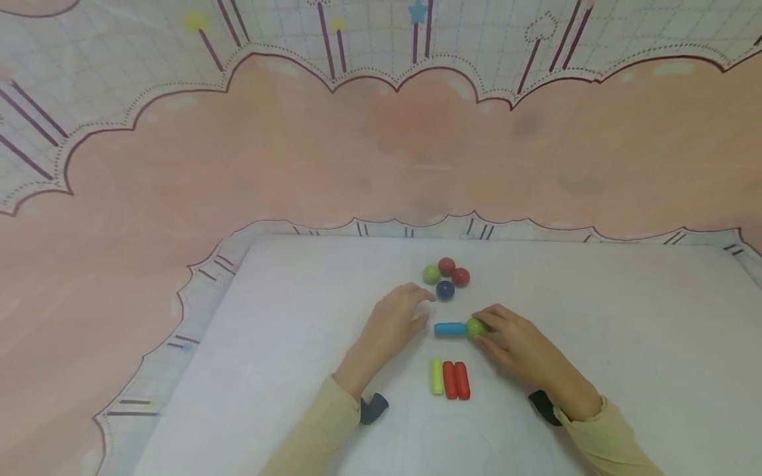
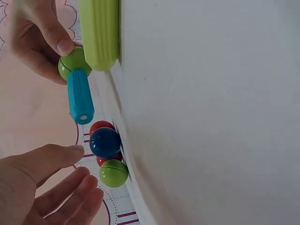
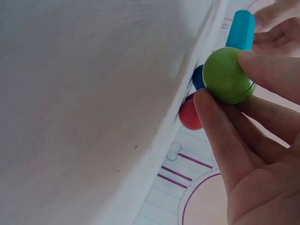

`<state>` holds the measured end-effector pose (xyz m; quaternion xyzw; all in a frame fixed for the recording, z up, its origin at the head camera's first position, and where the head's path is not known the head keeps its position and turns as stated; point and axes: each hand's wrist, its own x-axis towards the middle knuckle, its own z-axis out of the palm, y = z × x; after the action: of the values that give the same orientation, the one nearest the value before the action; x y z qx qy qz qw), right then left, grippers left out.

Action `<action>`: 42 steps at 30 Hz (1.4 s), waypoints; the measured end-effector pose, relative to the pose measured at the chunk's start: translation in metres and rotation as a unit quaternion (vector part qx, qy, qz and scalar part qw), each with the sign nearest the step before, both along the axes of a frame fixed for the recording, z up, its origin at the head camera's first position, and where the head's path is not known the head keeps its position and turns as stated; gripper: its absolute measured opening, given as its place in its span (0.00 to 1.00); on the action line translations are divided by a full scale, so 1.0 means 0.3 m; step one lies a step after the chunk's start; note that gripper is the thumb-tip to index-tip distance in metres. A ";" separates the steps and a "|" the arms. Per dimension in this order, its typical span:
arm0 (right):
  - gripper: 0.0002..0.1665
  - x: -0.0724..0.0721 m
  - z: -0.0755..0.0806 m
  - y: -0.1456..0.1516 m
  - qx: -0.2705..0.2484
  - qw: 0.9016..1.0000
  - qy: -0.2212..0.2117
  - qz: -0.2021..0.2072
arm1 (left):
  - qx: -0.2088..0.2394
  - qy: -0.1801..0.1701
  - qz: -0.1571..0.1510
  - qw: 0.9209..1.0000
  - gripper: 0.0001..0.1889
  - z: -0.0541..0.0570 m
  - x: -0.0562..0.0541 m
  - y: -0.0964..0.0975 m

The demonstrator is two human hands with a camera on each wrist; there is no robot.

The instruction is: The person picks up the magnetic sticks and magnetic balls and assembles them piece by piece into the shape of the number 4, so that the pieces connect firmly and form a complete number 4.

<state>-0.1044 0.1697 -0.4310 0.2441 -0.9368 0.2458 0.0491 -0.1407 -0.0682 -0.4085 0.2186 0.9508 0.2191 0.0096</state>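
My right hand [image 1: 506,337] pinches a shiny green ball [image 3: 227,75] between thumb and fingers. From that ball a fluted blue rod [image 2: 80,96] sticks out to the left in the head view, its end meeting the ball; a small pale dot marks its free tip. My left hand [image 1: 395,317] hovers left of the rod, thumb and fingers apart and holding nothing. Just beyond it sit a dark blue ball [image 1: 445,290], another green ball [image 1: 431,274] and two red balls [image 1: 461,277], grouped close together.
Nearer the body, a yellow-green rod [image 1: 437,377] and two red rods [image 1: 456,381] lie side by side on the white table [image 1: 268,330]. Behind the table hangs a patterned pink and white cloth [image 1: 381,152]. Dark wrist straps [image 1: 374,409] show below both hands.
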 end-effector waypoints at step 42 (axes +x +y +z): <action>0.17 -0.009 -0.005 0.022 -0.009 0.999 -0.035 -0.002 | -0.034 0.021 -0.014 0.999 0.16 -0.049 -0.152 0.136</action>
<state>-0.1072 0.1764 -0.4327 0.2327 -0.9363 0.2624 0.0192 -0.1864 -0.0272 -0.4233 0.2360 0.9546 0.1819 -0.0004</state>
